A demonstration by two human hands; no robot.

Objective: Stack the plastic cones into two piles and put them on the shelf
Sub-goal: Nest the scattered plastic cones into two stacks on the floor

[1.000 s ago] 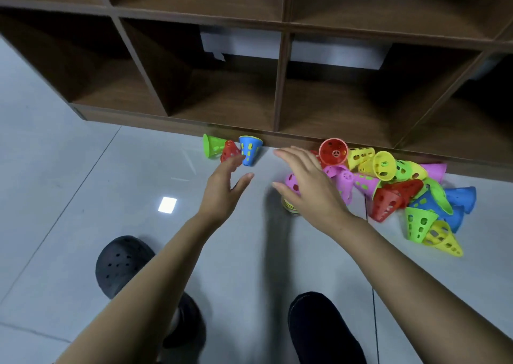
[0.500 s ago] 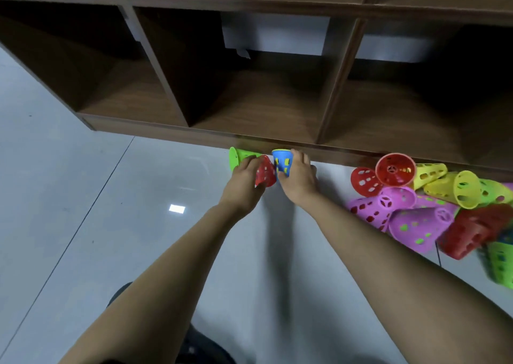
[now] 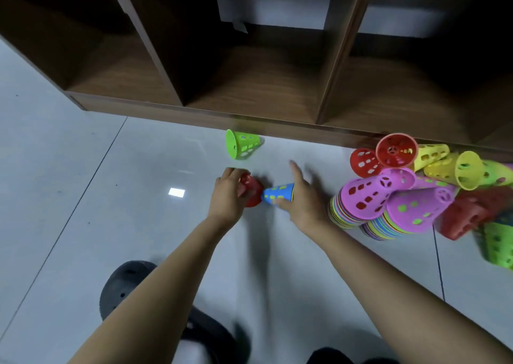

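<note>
Grey floor (image 3: 111,225): left grip (image 3: 226,194) clutches red cone (image 3: 251,193); right grip (image 3: 304,200) pinches blue cone (image 3: 279,194).

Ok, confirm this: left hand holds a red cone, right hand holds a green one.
Wrong on one point: the head view shows the right hand holding a blue cone, not a green one. The left hand does hold a red cone.
</note>
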